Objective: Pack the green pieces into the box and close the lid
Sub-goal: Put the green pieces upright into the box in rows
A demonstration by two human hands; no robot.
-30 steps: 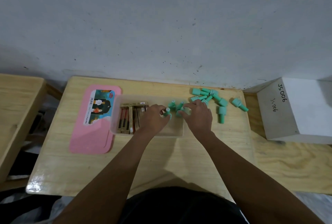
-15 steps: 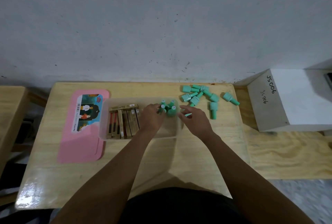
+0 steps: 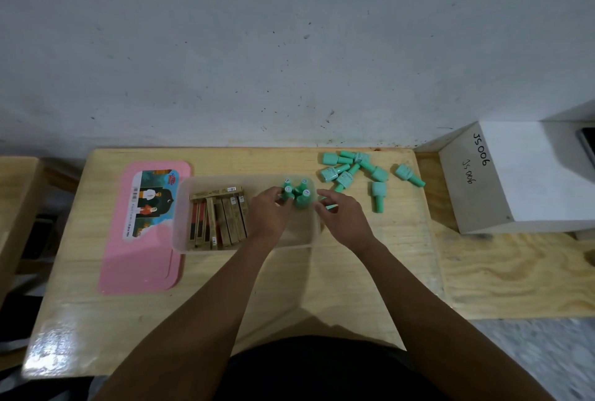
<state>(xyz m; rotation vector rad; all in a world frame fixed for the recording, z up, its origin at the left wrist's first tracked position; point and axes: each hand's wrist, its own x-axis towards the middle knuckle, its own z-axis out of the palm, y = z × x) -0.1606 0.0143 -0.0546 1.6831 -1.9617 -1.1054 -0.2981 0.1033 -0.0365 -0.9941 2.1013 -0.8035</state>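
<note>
currently, four green bottles (image 3: pixel 301 196) stand upright in the far right corner of the clear box (image 3: pixel 244 244); about eight more lie loose on the table (image 3: pixel 289 278) beside it. left hand (image 3: pixel 269 210) grips one standing bottle; whether the right hand (image 3: pixel 343 218) holds anything cannot be told. pink lid (image 3: pixel 138 265) lies off, left of the box.

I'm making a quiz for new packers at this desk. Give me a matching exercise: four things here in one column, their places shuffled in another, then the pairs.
Things
1. pink lid
2. slim cartons
3. upright green pieces
4. loose green pieces

Places
A. lying on the table, right of the clear box
B. in the left half of the clear box
C. flat on the table, left of the clear box
D. in the right half of the clear box, far side

Pairs: 1-C, 2-B, 3-D, 4-A
</note>
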